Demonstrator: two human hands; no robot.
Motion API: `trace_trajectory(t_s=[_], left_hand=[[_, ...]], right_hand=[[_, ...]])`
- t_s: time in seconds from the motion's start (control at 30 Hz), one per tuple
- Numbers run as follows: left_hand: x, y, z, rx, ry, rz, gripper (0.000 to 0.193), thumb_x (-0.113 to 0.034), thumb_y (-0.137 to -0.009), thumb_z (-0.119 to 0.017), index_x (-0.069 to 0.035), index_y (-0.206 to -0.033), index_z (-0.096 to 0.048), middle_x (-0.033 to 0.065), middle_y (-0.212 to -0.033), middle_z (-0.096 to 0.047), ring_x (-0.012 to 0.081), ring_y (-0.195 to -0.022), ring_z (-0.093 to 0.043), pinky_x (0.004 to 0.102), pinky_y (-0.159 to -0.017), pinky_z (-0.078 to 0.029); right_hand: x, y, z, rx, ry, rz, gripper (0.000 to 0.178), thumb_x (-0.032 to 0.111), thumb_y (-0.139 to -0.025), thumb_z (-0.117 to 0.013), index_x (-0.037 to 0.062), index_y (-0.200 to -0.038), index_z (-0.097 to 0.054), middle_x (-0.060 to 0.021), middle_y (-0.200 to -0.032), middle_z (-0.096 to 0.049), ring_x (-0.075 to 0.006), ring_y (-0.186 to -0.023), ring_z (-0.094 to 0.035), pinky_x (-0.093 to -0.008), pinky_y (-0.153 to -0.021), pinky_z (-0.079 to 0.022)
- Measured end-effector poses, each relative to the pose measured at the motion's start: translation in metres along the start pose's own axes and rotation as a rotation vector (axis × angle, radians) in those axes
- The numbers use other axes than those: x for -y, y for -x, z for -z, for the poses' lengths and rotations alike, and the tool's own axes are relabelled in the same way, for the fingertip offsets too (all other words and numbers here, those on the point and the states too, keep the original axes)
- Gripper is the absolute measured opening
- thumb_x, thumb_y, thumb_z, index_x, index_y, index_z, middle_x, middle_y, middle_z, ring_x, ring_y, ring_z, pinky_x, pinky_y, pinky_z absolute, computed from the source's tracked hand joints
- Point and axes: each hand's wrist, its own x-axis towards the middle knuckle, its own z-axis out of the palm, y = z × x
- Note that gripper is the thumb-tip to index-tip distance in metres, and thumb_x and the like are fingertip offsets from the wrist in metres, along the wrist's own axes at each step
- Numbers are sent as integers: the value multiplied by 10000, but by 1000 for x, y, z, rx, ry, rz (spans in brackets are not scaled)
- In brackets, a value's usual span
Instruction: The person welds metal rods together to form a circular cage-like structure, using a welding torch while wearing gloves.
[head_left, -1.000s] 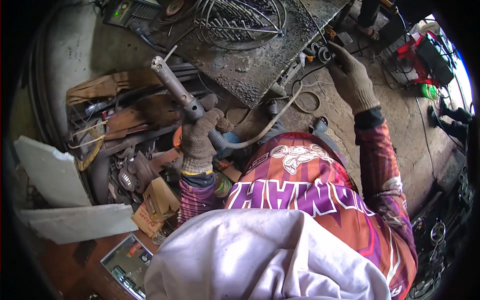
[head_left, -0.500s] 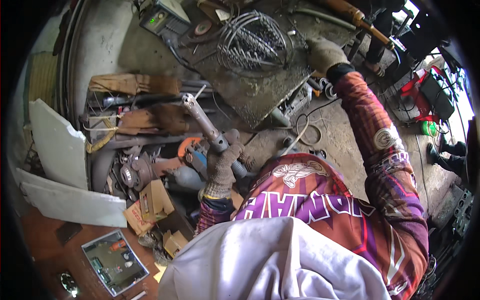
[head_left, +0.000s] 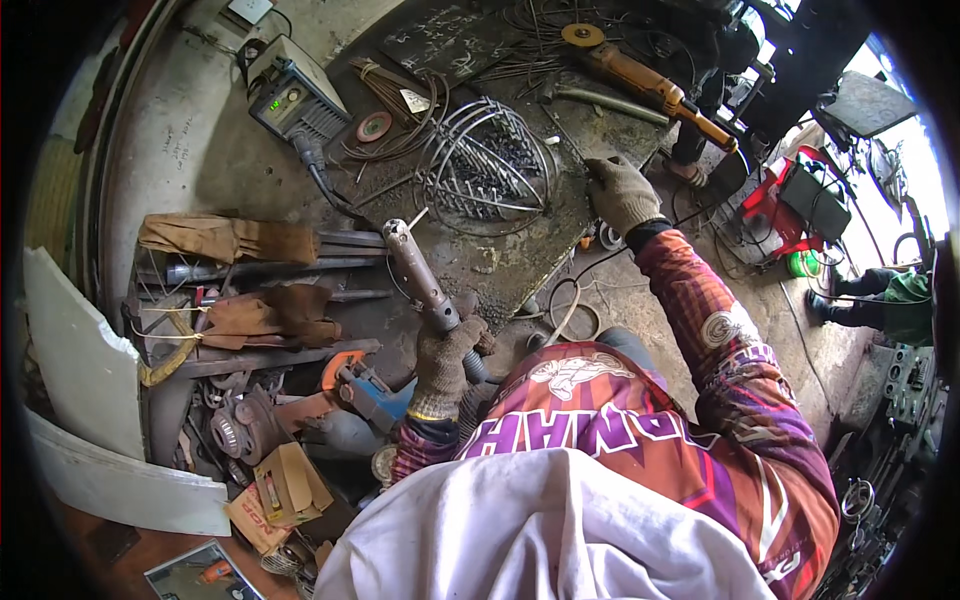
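The round wire frame (head_left: 487, 165) lay on the dark, grimy tabletop (head_left: 500, 262), with a heap of metal rods showing within its rings. On the person's side of the frame and to its left, the gloved left hand (head_left: 440, 368) was wrapped around the lower end of a grey tubular tool (head_left: 420, 278). The tool leaned away from the person, and a short pale rod (head_left: 419, 217) stuck out at an angle beside its tip. To the right of the frame, the gloved right hand (head_left: 622, 192) was over the tabletop near its edge. A thin dark rod (head_left: 567, 135) ran up to its fingertips; whether the fingers gripped it could not be told.

Beyond the frame to the right lay an orange angle grinder (head_left: 640, 80), with a hammer (head_left: 610, 104) just beside it. Left of the frame were a red disc (head_left: 374, 127) and, farther out, a box-shaped machine (head_left: 295, 98) with a green display. Well toward the person from the frame, on the left, sat an open cardboard box (head_left: 292, 484).
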Motion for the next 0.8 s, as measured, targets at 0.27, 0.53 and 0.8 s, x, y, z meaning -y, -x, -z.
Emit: trace_trajectory(t_s=[0.27, 0.53, 0.8], left_hand=[[15, -8, -18, -35, 27, -75, 397, -7, -845, -708, 11, -1221, -582, 86, -833, -641, 198, -672, -645, 363, -617, -577], [21, -6, -115, -143, 39, -105, 452, -11, -845, -707, -2, -1277, -573, 67, -880, -579, 177, -700, -575, 368, -656, -564], [-1, -20, -235, -106, -410, -25, 358, -95, -867, -735, -17, -1200, -629, 1, -826, -609, 54, -700, -557, 215, -599, -458]], right_hand=[[-17, -7, -7, -46, -55, 51, 296, 214, -889, -622, 119, -1152, -720, -204, -1094, -665, -422, -1027, -649, -496, -878, -533], [-27, -40, 11, 373, -1, 149, 333, 215, -900, -594, 61, -1186, -668, -239, -1122, -672, -431, -1034, -680, -494, -890, -564], [-74, 4, 104, 416, -697, 295, 624, 422, -927, -729, 3, -1370, -593, -192, -1174, -646, -297, -980, -679, -375, -865, -548]])
